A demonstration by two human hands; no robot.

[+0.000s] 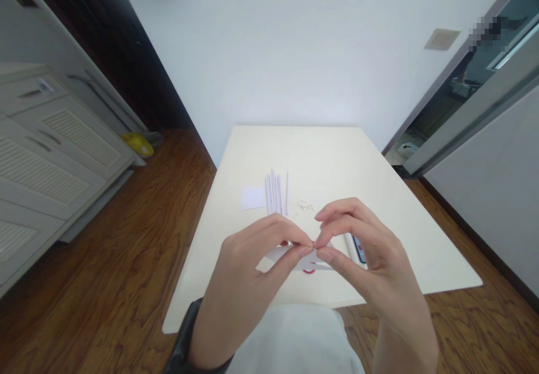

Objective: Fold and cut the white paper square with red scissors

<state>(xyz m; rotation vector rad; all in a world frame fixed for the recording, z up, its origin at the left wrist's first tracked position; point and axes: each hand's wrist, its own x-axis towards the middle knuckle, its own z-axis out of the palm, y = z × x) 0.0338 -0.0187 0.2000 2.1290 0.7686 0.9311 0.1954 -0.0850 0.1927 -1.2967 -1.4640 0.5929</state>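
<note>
While both hands pinch 1 paper piece (309, 257), L hand (252, 261), R hand (366, 256), approx 6 strips (275, 193).

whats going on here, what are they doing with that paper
A person seated at a cream table pinches a small piece of white paper between the fingertips of the left hand and the right hand, held just above the table's near edge. Farther back on the table lie a row of thin white paper strips, a small white paper square and a few tiny scraps. A phone lies partly hidden behind the right hand.
</note>
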